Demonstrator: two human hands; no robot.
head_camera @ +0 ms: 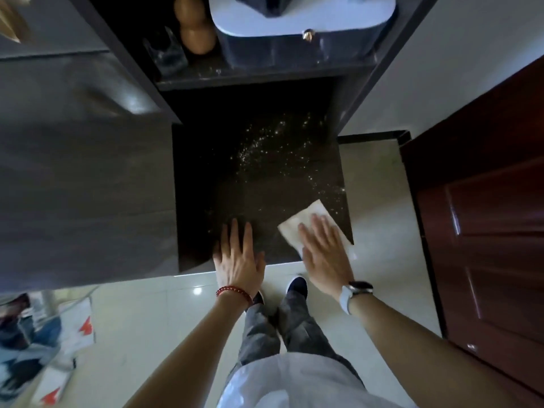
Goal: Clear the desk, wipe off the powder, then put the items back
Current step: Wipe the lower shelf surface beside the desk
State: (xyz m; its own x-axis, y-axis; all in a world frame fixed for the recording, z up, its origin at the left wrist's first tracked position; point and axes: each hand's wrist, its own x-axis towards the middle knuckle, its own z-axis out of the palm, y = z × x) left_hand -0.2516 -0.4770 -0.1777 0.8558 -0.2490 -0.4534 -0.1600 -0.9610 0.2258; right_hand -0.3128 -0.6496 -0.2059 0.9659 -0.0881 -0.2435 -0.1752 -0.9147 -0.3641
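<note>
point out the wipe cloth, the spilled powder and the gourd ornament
wipe cloth (297, 223), head view, bare far-left part beside the fingers
spilled powder (265, 142), head view, dense patch on the dark desk
gourd ornament (195, 36), head view, lower bulb

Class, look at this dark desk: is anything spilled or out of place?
Yes. White powder lies scattered over the dark desk top, mostly its far right part, unwiped. The right hand presses a white cloth flat at the near right corner.
</note>
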